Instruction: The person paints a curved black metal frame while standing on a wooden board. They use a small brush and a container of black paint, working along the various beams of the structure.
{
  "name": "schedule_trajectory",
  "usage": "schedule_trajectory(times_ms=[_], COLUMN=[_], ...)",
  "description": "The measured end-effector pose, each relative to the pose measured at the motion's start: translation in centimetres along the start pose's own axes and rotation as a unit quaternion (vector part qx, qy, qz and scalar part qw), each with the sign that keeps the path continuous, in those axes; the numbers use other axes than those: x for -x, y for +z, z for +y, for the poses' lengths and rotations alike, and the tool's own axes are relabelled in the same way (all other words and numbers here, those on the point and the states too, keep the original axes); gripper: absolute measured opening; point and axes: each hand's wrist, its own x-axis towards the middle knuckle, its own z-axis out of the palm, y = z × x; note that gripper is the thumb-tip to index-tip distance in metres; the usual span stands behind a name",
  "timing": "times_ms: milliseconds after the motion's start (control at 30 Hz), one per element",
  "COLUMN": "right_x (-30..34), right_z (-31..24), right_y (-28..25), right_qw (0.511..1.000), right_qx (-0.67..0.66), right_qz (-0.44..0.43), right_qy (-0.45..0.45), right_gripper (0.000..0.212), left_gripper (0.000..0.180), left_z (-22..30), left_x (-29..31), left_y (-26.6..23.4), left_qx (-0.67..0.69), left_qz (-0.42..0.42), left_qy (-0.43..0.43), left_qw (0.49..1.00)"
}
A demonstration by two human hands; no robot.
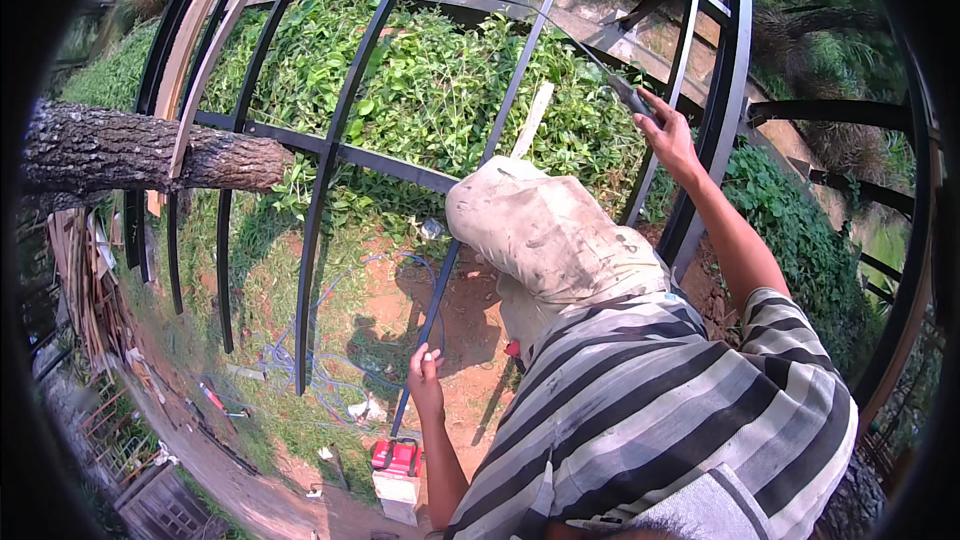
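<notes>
My right hand (668, 130) is raised at the right and closed round the grey handle of a small paint roller (632, 98). A long thin wire runs from the handle to a black roller head at the top, above the metal frame. Low in the view, my left hand (426, 370) has its fingers curled at a dark metal bar (435, 305) that slopes down beside my leg. My knee, in stained pale trousers (560, 230), rests up among the bars. The bars (335, 145) form a curved black frame, a few of them paler on top.
A thick tree trunk (150, 150) juts in from the left through the frame. Leafy plants (400, 90) grow below. On the ground lie blue cables (300, 365). A red and white box-like object (397, 458) stands beneath my left arm. Stacked planks (85, 270) stand at the left.
</notes>
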Motion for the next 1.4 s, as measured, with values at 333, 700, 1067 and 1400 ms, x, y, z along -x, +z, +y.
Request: schedule_trajectory(times_ms=[333,700,1067,1400], right_x=[7.8,7.6,9.6,5.5], right_z=[3.9,7.1,16.3,21.7], right_y=[-3.0,-6.9,-5.4,-0.3], right_qw=[0.992,0.979,0.963,0.941], right_qx=[-0.079,-0.114,-0.175,-0.212], right_qz=[0.1,0.17,0.189,0.201], right_qy=[-0.007,-0.012,0.078,0.169], right_gripper=[0.055,0.055,0.054,0.055], left_gripper=[0.044,0.043,0.039,0.035], left_z=[-28.2,-27.0,6.1,16.8], left_x=[5.4,-8.2,-25.1,-40.3], left_y=[5.0,0.6,17.9,42.7], left_qx=[0.075,0.23,0.12,0.015], left_qz=[-0.103,0.193,-0.05,-0.111], left_qy=[-0.214,-0.097,0.111,0.019], left_qw=[0.968,0.949,0.985,0.993])
